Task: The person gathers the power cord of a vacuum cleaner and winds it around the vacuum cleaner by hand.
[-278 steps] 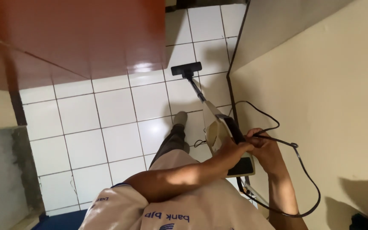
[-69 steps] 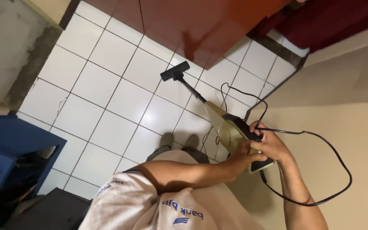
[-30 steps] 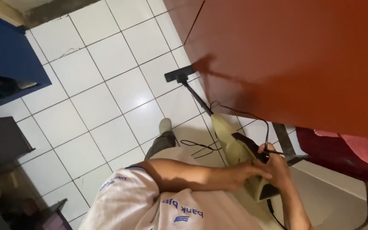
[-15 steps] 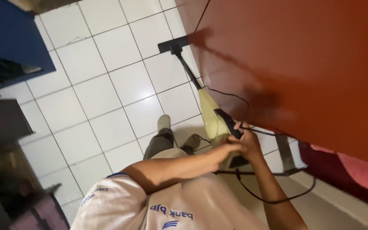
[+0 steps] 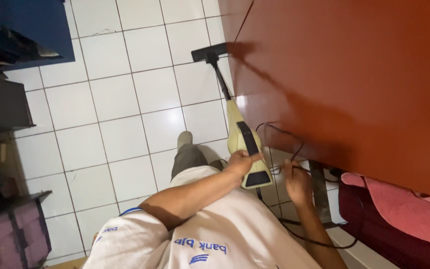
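White glossy floor tiles (image 5: 125,99) underfoot, beside a large red-brown panel (image 5: 354,74) along the right. Stick vacuum (image 5: 242,144), cream body with black handle strip, slanting from waist height down toward the floor; black wand running up-frame to the flat black floor nozzle (image 5: 210,51), resting on the tiles right at the panel's edge. Left hand (image 5: 241,162) wrapped around the vacuum's handle from the left, fingers curled shut on it. Right hand (image 5: 297,179) just beside the handle, apart from the body, fingers pinched on the black power cord (image 5: 279,130), looping above the hand and trailing below the wrist. White T-shirt (image 5: 215,234) with blue lettering at bottom. Blue cabinet (image 5: 31,25) top left, pink towel (image 5: 404,209) lower right.
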